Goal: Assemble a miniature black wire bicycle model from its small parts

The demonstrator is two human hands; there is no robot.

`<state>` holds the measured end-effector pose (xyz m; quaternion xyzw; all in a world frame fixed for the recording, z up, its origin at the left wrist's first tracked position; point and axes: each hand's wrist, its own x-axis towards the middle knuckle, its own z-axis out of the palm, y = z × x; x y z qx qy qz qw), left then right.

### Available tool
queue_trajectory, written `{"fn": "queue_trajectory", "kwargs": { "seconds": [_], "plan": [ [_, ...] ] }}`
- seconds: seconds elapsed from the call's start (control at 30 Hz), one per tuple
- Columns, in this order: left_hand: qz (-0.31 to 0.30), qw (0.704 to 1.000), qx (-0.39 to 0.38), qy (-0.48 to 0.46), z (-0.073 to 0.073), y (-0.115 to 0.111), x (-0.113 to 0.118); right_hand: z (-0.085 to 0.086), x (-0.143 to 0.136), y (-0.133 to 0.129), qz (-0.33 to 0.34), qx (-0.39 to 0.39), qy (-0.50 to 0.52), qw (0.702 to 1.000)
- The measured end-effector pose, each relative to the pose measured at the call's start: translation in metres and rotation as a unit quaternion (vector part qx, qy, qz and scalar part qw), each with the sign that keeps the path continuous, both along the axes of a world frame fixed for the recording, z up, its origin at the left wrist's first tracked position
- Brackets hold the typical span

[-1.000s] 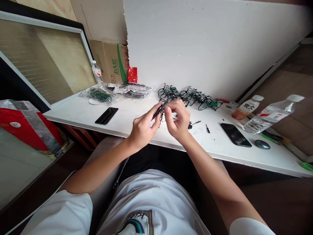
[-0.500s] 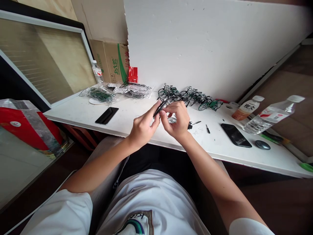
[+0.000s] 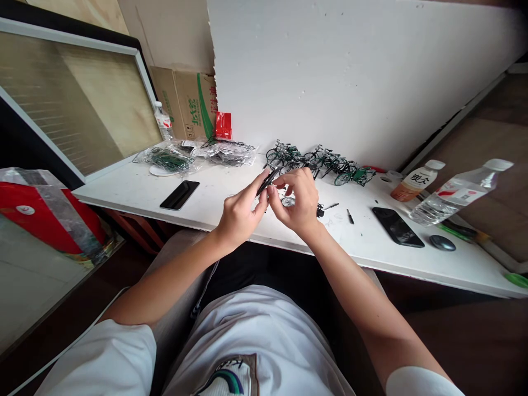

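Observation:
My left hand [image 3: 241, 214] is closed on a small dark part [image 3: 269, 180], which tilts up between thumb and fingers above the white table [image 3: 223, 190]. Right beside it, my right hand [image 3: 297, 201] has thumb and fingertips pinched at the part's near end; whatever lies between those fingertips is too small to make out. A spoked wheel [image 3: 287, 202] shows partly behind my right hand. Several small dark green model bicycles [image 3: 322, 160] stand in a row at the back of the table.
Bagged parts [image 3: 167, 158] lie at the back left, near a phone [image 3: 180, 195]. On the right are a small black tool [image 3: 350, 216], another phone [image 3: 397, 226], a round dark object [image 3: 443, 242], an orange drink bottle [image 3: 418, 180] and a water bottle [image 3: 462, 192].
Both hands and the dark part have shifted very slightly left. My right hand's fingers have moved a little apart from the dark part's upper end.

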<state>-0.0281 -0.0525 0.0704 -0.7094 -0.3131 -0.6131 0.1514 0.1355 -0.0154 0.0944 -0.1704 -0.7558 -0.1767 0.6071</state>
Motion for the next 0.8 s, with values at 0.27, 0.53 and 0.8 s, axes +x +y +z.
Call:
{"fn": "queue_trajectory", "kwargs": {
  "seconds": [0.27,0.53,0.8],
  "plan": [
    [0.038,0.998,0.047,0.019,0.005,-0.002,0.000,-0.004,-0.002,-0.004,-0.006,-0.018,-0.003,1.000],
    [0.012,1.000,-0.006,0.012,0.000,0.007,-0.007,0.004,-0.008,-0.016,0.096,-0.232,0.045,0.967],
    [0.016,1.000,-0.024,-0.005,0.003,0.004,-0.004,0.000,0.000,-0.003,0.004,-0.098,0.000,0.995]
  ]
}}
